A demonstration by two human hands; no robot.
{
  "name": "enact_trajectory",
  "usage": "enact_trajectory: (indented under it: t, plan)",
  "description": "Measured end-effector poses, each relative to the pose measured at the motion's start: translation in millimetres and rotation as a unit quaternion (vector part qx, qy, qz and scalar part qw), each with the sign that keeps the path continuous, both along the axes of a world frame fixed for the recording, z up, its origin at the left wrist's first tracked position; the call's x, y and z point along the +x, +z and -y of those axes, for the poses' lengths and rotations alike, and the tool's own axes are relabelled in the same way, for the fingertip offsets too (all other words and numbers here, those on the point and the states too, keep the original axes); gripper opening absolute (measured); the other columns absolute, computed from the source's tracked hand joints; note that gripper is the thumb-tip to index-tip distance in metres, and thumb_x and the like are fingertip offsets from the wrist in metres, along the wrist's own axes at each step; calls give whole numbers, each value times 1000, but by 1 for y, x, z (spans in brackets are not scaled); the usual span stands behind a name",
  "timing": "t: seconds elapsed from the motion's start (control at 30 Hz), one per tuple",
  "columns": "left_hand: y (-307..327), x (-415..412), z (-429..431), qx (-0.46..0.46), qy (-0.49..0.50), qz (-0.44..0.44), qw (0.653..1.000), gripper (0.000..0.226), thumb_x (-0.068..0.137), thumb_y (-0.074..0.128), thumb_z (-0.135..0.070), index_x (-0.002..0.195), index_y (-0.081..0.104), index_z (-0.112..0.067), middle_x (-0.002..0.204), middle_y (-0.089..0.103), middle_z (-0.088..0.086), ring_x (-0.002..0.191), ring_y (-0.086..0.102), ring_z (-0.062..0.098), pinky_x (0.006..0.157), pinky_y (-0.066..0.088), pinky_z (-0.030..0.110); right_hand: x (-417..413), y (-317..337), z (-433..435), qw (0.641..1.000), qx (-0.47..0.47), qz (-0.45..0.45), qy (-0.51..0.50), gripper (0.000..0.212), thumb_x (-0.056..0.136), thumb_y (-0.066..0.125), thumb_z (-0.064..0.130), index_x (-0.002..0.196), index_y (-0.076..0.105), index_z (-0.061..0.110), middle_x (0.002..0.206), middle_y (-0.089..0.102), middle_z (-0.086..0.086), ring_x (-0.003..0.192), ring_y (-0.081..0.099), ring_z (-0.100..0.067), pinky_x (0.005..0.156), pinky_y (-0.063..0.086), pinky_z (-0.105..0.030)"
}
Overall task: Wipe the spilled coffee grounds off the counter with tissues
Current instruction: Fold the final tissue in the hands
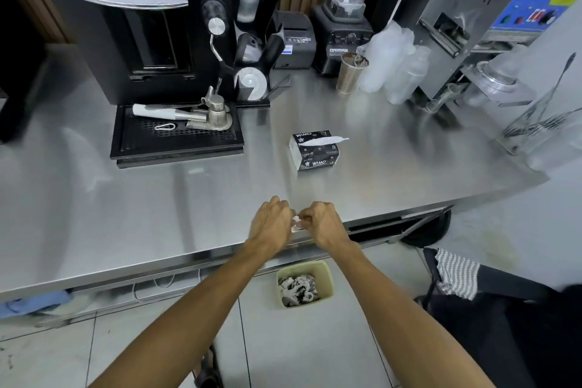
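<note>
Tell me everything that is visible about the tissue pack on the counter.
The tissue pack is a small black soft-looking packet with white stars and the word WIMO printed on it. It lies flat on the steel counter, right of the drip tray. One white tissue sticks out of its top slot. Neither hand touches it.

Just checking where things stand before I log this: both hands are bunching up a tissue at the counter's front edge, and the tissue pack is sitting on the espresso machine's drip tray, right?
Not quite. The head view shows the tissue pack lying on the bare steel counter, to the right of the drip tray, not on it. The rest holds: the left hand and right hand bunch a tissue at the counter's front edge.
</note>
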State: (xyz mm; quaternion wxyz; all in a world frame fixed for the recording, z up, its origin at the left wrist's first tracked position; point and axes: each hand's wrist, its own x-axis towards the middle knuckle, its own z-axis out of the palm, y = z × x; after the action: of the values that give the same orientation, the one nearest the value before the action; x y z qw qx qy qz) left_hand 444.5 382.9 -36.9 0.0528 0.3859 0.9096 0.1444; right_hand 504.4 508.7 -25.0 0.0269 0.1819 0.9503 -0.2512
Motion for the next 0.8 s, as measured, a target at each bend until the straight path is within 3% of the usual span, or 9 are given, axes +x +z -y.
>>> enact_trajectory:
  t: [0.17, 0.23, 0.3, 0.4, 0.5, 0.57, 0.67, 0.8]
  plan:
    - [4, 38, -19, 66, 13, 22, 997, 19, 97, 52, -18, 106, 69, -15, 100, 61, 6, 97, 51, 22, 80, 45, 32, 38, 3, -30, 999, -19, -38, -8, 15, 81, 76, 13, 94, 76, 5, 82, 70, -8, 61, 56, -5, 57, 38, -5]
    - [5, 57, -28, 118, 24, 53, 991, 18, 97, 54, -15, 107, 65, -7, 103, 59, 11, 99, 53, 27, 81, 47, 37, 57, 1, -40, 998, -30, -52, -25, 17, 80, 77, 15, 95, 77, 8, 84, 73, -7, 66, 64, -10, 65, 52, -17]
    - [2, 74, -36, 142, 29, 72, 987, 20, 97, 53, -16, 112, 61, -5, 112, 58, 12, 105, 53, 28, 86, 46, 39, 76, -4, -49, 996, -39, -65, -44, 19, 80, 78, 16, 98, 77, 10, 85, 75, -5, 71, 68, -11, 73, 57, -26]
    - [-13, 99, -48, 158, 16, 87, 983, 21, 98, 51, -16, 114, 61, -7, 117, 59, 9, 108, 53, 24, 89, 41, 30, 102, -13, -58, 995, -47, -69, -60, 18, 81, 76, 12, 99, 77, 8, 89, 75, -5, 74, 64, -8, 73, 51, -17]
    - [-29, 117, -56, 163, 27, 117, 979, 16, 97, 54, -14, 106, 66, -8, 107, 61, 6, 98, 56, 22, 81, 42, 25, 122, -27, -65, 995, -52, -64, -63, 18, 81, 74, 8, 99, 77, 11, 91, 75, -4, 76, 65, -9, 75, 54, -22]
    - [-39, 121, -61, 164, 28, 138, 976, 16, 94, 59, -12, 103, 71, -9, 98, 65, 3, 89, 59, 21, 76, 48, 27, 131, -34, -68, 994, -56, -59, -73, 19, 83, 72, 7, 101, 77, 11, 93, 74, -5, 79, 67, -11, 77, 55, -25]
    - [-51, 124, -65, 152, 35, 145, 977, 19, 92, 63, -17, 108, 74, -16, 103, 70, 1, 90, 61, 18, 81, 51, 33, 138, -46, -69, 994, -46, -53, -80, 19, 85, 70, 6, 102, 76, 8, 96, 73, -9, 81, 67, -17, 79, 55, -26]
    - [-63, 124, -63, 148, 35, 137, 979, 22, 93, 63, -23, 112, 72, -18, 104, 68, -1, 91, 57, 15, 77, 48, 28, 138, -58, -65, 994, -24, -65, -87, 17, 84, 72, 10, 101, 76, 12, 93, 71, -8, 75, 64, -16, 71, 51, -22]
